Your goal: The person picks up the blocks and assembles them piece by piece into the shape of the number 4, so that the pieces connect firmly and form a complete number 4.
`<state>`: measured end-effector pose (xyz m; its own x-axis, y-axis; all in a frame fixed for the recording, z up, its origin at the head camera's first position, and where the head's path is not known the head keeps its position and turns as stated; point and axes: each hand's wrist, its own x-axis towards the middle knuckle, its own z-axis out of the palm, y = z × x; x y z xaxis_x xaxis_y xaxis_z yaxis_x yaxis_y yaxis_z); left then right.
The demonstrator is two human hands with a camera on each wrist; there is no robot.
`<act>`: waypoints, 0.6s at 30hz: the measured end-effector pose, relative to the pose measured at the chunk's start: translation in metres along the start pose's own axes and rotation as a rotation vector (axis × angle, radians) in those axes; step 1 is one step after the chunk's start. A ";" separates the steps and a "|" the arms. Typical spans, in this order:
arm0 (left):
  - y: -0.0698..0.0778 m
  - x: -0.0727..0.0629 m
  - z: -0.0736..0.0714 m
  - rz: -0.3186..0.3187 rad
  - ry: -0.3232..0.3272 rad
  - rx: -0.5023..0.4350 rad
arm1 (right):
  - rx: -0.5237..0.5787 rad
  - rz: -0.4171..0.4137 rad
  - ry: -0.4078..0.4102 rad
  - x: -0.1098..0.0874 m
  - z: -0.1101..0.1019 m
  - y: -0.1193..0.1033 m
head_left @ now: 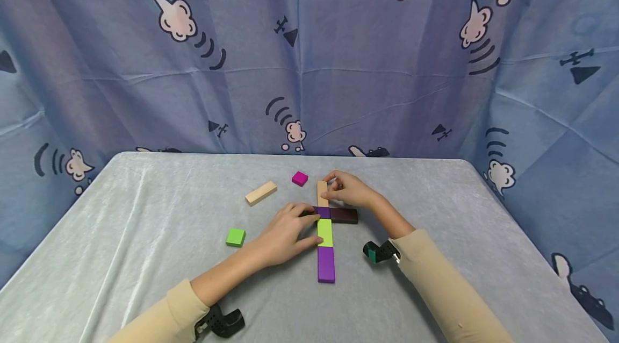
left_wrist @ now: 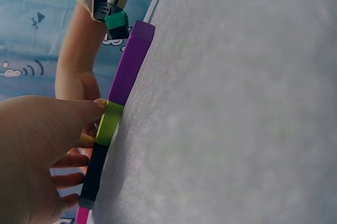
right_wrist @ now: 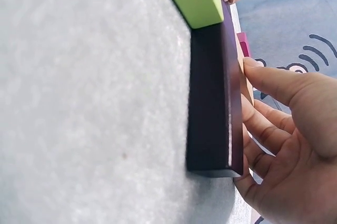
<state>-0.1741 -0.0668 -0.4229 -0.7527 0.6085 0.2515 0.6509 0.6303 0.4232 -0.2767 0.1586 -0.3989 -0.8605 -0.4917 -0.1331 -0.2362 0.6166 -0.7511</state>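
Observation:
My right hand (head_left: 349, 189) pinches a pale wooden block (head_left: 322, 192) between thumb and forefinger at the far end of a row of blocks. Nearer along that row come a small dark purple square (head_left: 323, 212), a lime block (head_left: 325, 233) and a purple block (head_left: 326, 265). One dark brown block (head_left: 344, 216) sticks out right from the purple square. On its left side lies another dark block (left_wrist: 93, 174), mostly hidden by fingers in the head view. My left hand (head_left: 287, 233) touches the row, thumb at the lime block, fingers extended by the dark block.
Left of the row, a second wooden block (head_left: 261, 193) and a green square block (head_left: 235, 237) lie on the grey-covered table (head_left: 159, 235). A magenta block (head_left: 300, 178) lies near the far end. Behind the table hangs a blue patterned curtain (head_left: 261, 26).

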 end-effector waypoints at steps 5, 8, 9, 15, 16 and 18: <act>0.000 0.000 0.000 -0.001 0.000 0.000 | -0.003 -0.002 -0.001 0.000 0.000 0.000; 0.000 0.000 0.000 -0.003 -0.001 -0.002 | -0.001 -0.001 -0.001 0.000 0.000 0.000; 0.000 0.000 0.000 -0.004 -0.001 -0.003 | -0.001 0.000 -0.002 0.000 0.000 0.000; 0.000 0.000 0.000 -0.008 -0.002 -0.008 | -0.004 0.003 -0.002 0.000 -0.001 -0.001; 0.000 0.000 0.000 -0.008 -0.002 -0.007 | -0.005 0.003 -0.002 0.000 -0.001 -0.001; 0.000 0.000 0.000 -0.007 -0.003 -0.004 | -0.005 0.003 -0.003 0.000 -0.001 -0.001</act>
<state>-0.1741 -0.0665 -0.4229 -0.7572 0.6051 0.2459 0.6449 0.6328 0.4286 -0.2771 0.1582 -0.3975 -0.8601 -0.4913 -0.1375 -0.2353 0.6211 -0.7475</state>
